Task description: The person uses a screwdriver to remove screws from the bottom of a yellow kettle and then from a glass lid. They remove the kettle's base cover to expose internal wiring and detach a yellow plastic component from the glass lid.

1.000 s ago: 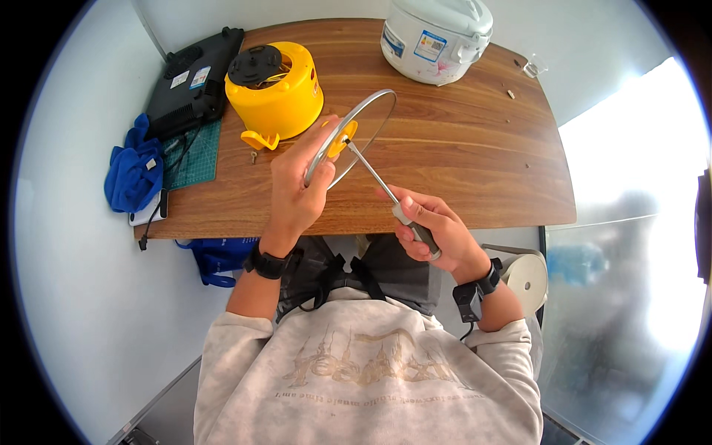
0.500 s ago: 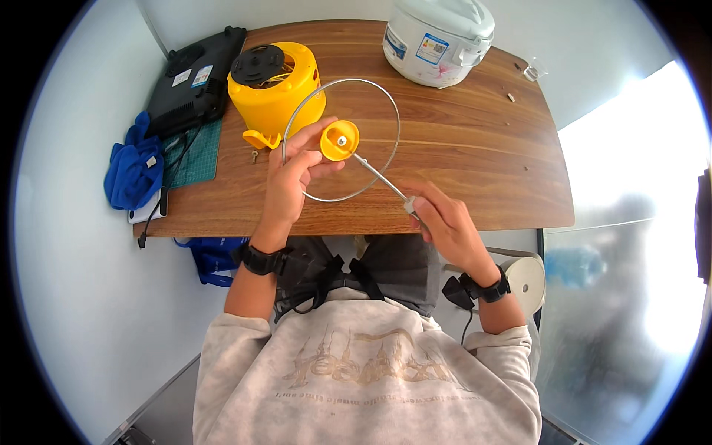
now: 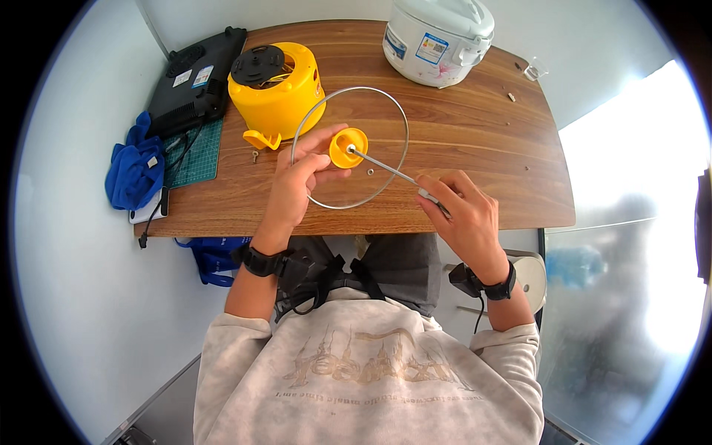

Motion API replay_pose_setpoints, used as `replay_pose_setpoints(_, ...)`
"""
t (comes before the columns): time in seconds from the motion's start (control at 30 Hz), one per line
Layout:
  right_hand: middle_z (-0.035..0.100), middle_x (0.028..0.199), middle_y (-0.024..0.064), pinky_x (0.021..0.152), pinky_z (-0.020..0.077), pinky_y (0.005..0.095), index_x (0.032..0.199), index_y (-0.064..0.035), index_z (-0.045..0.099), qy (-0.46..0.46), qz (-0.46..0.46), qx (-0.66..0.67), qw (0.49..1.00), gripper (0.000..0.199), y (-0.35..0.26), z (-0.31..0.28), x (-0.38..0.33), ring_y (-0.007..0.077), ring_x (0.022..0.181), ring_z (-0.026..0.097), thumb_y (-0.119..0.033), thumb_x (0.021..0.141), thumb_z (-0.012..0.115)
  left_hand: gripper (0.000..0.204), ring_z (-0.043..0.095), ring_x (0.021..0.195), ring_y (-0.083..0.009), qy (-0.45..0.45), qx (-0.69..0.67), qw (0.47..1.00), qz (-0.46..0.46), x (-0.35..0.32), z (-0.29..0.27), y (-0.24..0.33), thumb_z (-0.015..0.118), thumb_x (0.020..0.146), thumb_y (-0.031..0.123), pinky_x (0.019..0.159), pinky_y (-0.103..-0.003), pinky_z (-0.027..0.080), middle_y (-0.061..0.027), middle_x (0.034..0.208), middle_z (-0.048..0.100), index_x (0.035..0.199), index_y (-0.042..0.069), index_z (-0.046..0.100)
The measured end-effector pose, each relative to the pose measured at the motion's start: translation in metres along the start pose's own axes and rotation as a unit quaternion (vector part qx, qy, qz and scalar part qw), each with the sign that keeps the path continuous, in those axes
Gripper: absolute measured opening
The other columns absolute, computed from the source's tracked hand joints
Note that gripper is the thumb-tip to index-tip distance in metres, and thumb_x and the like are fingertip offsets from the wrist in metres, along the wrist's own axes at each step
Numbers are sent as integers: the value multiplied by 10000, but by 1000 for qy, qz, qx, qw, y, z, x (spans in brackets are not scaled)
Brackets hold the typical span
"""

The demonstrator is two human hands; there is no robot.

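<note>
My left hand (image 3: 293, 182) holds a clear round glass lid (image 3: 406, 148) with a metal rim up over the table's near side, its fingers curled at the yellow knob (image 3: 359, 139). The knob's hollow side faces me, with a metal fastener in its middle. A screwdriver (image 3: 389, 169) is gripped by its handle in my right hand (image 3: 467, 215), closed around it. The long shaft slants left across the lid, its tip meeting the fastener. A small nut-like ring (image 3: 371, 172) shows through the glass, just right of the knob.
Behind my left hand stands a yellow pot-shaped appliance (image 3: 278, 107) with a black disc on top. A white rice cooker (image 3: 437, 48) is at the back. Left are a black device (image 3: 189, 81), blue cloth (image 3: 133, 170) and green mat (image 3: 204, 159). A small metal part (image 3: 255, 156) lies on the table (image 3: 475, 148).
The lid and knob have shifted slightly right and toward me. My right hand has moved right, and the screwdriver tip has gone from the knob's edge onto the fastener inside.
</note>
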State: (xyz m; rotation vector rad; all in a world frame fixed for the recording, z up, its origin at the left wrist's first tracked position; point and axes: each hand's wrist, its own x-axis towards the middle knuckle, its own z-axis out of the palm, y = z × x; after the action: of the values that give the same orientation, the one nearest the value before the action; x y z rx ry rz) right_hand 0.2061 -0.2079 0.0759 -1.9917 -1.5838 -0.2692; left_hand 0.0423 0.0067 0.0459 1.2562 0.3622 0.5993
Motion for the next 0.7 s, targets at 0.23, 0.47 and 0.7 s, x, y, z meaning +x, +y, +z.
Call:
replay_pose_setpoints(0.23, 573, 857, 17, 526, 483, 341, 1072, -180, 722, 14, -8, -11, 1000, 182, 2, 1, -1, 187, 689, 632, -201, 892, 738, 532, 602, 1255, -295, 1, 0, 1000, -6, 0, 1, 3, 457, 909, 121, 999, -447, 560, -210, 1383, 583, 1399, -74, 523)
replay_pose_setpoints(0.47, 571, 861, 18, 522, 481, 336, 1070, -180, 717, 24, -13, -12, 1000, 189, 2, 0, -1, 183, 702, 631, -179, 882, 744, 530, 600, 1260, -294, -6, 2, 1000, -5, 0, 3, 6, 458, 908, 120, 999, -446, 560, -208, 1382, 585, 1396, -76, 524)
replay_pose_setpoints(0.7, 557, 867, 27, 532, 491, 319, 1107, -182, 700, 26, -47, -79, 995, 311, 1, -1, -2, 179, 736, 625, -94, 811, 742, 520, 622, 1232, -295, -4, 9, 1000, -14, -1, 4, 4, 455, 917, 112, 991, -420, 567, -214, 1361, 598, 1399, -72, 524)
